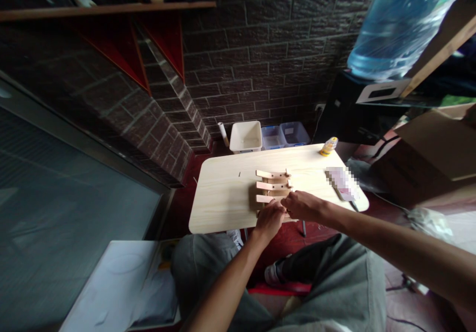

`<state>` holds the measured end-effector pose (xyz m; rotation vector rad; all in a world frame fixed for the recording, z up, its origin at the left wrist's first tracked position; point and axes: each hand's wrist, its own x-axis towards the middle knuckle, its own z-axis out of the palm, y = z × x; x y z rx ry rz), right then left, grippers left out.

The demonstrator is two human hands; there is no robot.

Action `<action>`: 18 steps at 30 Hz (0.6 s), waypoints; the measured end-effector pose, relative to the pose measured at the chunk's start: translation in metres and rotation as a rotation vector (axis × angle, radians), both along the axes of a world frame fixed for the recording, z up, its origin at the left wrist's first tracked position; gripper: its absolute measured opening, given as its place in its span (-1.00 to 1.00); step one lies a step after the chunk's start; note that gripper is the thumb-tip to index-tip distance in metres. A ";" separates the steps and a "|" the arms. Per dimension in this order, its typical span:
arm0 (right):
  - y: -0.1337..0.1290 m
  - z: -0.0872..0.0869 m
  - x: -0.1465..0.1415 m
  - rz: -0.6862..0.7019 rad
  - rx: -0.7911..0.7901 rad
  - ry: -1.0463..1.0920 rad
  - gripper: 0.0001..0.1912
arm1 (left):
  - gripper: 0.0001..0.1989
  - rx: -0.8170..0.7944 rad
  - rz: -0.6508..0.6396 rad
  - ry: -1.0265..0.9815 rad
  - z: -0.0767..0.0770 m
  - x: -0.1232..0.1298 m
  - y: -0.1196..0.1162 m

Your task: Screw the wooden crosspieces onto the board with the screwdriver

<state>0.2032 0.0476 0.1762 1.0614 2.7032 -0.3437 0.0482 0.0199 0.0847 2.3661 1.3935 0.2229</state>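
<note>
A small wooden slatted assembly (273,187) lies on the pale table, near its front edge. Several light wood slats run across it, with dark holes and small pegs at their right ends. My left hand (271,217) is closed round the near end of this assembly, fingers bent over a slat. Right beside it, my right hand (297,204) is closed in a pinch at the slats' right end. Whatever is between those right fingertips is hidden. The two hands almost touch and cover the nearest slat.
On the table (219,193) lie a short dark piece (239,174), a yellow-capped clear bottle (329,146) and a blurred-out flat item (342,183). Behind stand a white bin (246,136) and blue tubs (293,134). A water dispenser (345,109) and cardboard box (427,158) are at right.
</note>
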 end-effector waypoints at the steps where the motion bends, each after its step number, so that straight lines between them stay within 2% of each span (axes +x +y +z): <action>1: 0.000 0.001 -0.001 0.002 -0.006 -0.006 -0.80 | -0.75 0.007 0.005 0.001 0.000 0.000 0.000; 9: -0.006 0.000 -0.009 -0.056 0.017 -0.019 -0.78 | -0.74 0.013 0.004 -0.009 -0.003 -0.001 -0.002; 18: -0.007 0.007 -0.012 -0.022 0.055 -0.070 -0.79 | -0.75 -0.041 0.060 0.033 0.003 0.002 -0.003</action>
